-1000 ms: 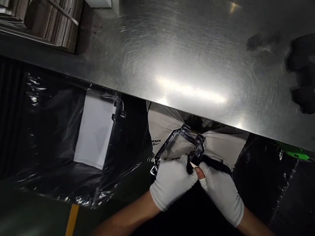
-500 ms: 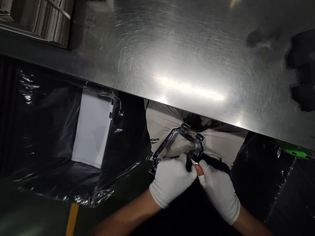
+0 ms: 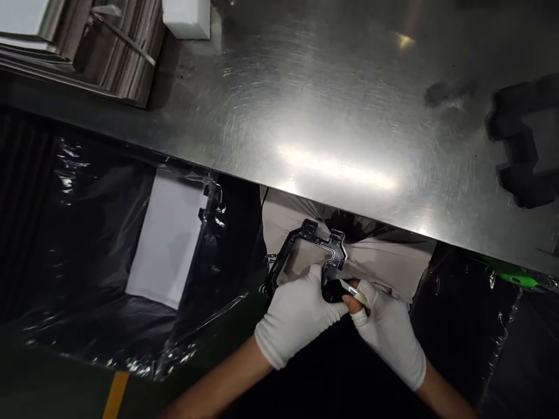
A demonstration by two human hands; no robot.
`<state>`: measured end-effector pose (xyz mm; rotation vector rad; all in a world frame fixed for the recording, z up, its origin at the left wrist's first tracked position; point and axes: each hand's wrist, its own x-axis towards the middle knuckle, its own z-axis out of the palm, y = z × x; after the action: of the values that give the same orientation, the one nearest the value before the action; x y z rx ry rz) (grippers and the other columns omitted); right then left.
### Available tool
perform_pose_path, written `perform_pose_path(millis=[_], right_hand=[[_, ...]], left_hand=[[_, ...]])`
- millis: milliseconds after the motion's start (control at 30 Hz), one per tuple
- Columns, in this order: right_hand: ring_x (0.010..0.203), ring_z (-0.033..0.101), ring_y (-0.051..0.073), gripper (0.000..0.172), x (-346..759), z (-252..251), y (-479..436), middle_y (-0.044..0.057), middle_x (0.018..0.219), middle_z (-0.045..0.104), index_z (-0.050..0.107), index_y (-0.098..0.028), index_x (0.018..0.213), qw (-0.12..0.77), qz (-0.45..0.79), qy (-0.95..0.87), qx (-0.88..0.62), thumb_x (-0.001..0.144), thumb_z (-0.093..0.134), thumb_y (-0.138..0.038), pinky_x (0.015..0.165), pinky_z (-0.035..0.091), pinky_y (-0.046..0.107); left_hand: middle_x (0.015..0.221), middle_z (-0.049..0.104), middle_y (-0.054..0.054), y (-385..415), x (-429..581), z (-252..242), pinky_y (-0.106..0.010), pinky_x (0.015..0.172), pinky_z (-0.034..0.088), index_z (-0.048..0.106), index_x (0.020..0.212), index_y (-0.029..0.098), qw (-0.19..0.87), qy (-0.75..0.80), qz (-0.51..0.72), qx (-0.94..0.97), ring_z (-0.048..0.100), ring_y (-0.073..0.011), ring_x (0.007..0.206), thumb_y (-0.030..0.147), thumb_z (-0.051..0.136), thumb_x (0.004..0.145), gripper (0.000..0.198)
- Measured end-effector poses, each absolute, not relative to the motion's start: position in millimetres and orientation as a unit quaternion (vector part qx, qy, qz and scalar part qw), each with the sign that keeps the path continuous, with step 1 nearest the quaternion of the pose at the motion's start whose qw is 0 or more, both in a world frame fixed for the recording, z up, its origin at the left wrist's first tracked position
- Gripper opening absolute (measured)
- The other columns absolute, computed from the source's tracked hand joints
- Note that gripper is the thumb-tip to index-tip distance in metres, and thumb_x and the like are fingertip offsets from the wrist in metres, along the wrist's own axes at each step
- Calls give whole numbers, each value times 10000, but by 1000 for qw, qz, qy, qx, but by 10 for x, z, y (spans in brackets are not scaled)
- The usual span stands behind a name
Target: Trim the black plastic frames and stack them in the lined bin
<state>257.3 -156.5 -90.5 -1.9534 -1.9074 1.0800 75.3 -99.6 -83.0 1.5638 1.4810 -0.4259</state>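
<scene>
A black plastic frame (image 3: 286, 247) with an open middle is held in my gloved left hand (image 3: 299, 311), below the front edge of the metal table. The left fingers wrap its near side, and part of the frame is hidden behind them. Between the bare thumb and fingers of my gloved right hand (image 3: 386, 326) is a small knife (image 3: 353, 290), its short pale blade pointing left toward the frame. A small gap shows between the blade and the frame's near corner. Both gloves are white.
The scratched metal table (image 3: 262, 105) spans the top. A strapped stack of cardboard (image 3: 126, 52) and a white block (image 3: 187, 20) stand at its left, dark foam-like pieces (image 3: 519, 139) at its right. Below hangs clear plastic film (image 3: 100, 244) by a white panel (image 3: 168, 238).
The frame has tilted and shifted slightly left with my left hand. The knife has drawn back a little, showing more of its blade. The whole view has shifted too.
</scene>
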Motion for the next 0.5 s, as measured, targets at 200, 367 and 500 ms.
perform_pose_path(millis=[200, 367, 500], right_hand=[[871, 796, 211, 234, 2280, -1032, -1373, 14, 1002, 841, 744, -280, 1198, 93, 436, -585, -678, 1054, 573, -350, 760, 533, 273], [713, 731, 190, 187, 2233, -1084, -1301, 6, 797, 783, 737, -246, 964, 86, 406, -595, -689, 1030, 575, -311, 643, 433, 273], [617, 618, 148, 205, 2201, -1068, -1226, -24, 704, 705, 659, -247, 841, 85, 433, -566, -696, 1012, 574, -321, 601, 379, 257]], left_hand=[[821, 753, -95, -997, 854, -879, -386, 698, 528, 569, 1145, 164, 372, 627, -221, 648, 794, -331, 770, 340, 542, 1002, 228], [799, 735, -126, -1070, 893, -945, -386, 650, 511, 582, 1095, 151, 321, 632, -217, 671, 781, -340, 728, 258, 446, 1047, 179], [796, 734, -134, -1135, 909, -1008, -361, 631, 501, 603, 1068, 150, 285, 629, -194, 697, 776, -325, 720, 228, 433, 1056, 186]])
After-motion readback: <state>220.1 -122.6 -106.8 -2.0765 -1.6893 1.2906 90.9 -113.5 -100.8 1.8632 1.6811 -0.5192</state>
